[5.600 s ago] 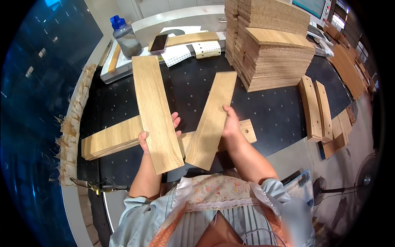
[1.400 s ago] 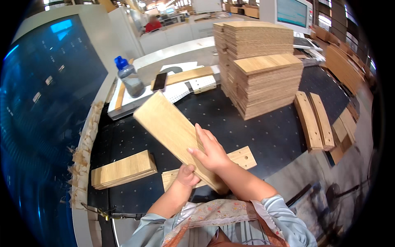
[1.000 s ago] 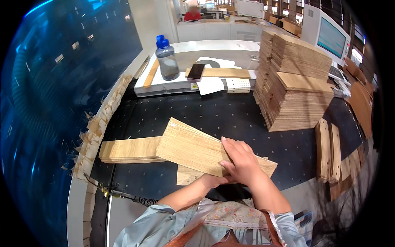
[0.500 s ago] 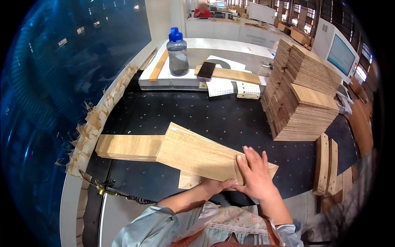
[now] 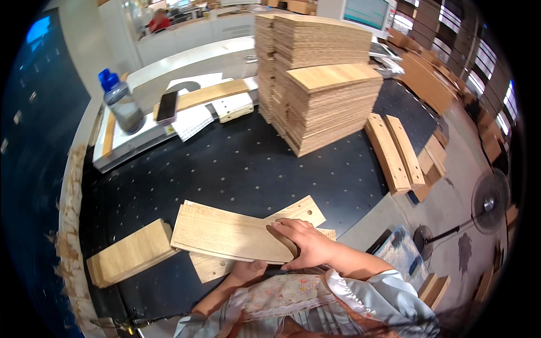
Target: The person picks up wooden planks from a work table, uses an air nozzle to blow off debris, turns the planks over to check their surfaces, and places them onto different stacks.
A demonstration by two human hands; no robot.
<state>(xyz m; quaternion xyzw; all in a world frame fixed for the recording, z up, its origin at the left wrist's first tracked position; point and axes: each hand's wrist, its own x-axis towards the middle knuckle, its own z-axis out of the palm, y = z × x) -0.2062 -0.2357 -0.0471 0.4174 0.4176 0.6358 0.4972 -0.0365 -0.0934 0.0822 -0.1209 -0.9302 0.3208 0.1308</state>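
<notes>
A few flat wooden boards (image 5: pixel 225 231) lie together, nearly lined up, tilted slightly across the near part of the black table. My right hand (image 5: pixel 307 242) grips their right end, fingers over the top and thumb at the near edge. At that near edge my left hand (image 5: pixel 248 271) holds them from below; its fingers are mostly hidden underneath. Crosswise under these boards lies a board with drilled holes (image 5: pixel 208 266), its far end showing beyond them. To the left rests a low stack of boards (image 5: pixel 129 253), close to the held ones.
A tall stack of boards (image 5: pixel 332 107) stands at the far side of the perforated black table (image 5: pixel 225 169). Two drilled strips (image 5: pixel 389 155) lie at its right edge. Behind are a blue-capped water bottle (image 5: pixel 124 110), a phone (image 5: pixel 167 106) and papers. A fan (image 5: pixel 489 201) stands at right.
My view has turned to the right, so the scene shifts left. The held boards, fanned apart before, now lie more evenly together. Both hands keep their hold near the right end.
</notes>
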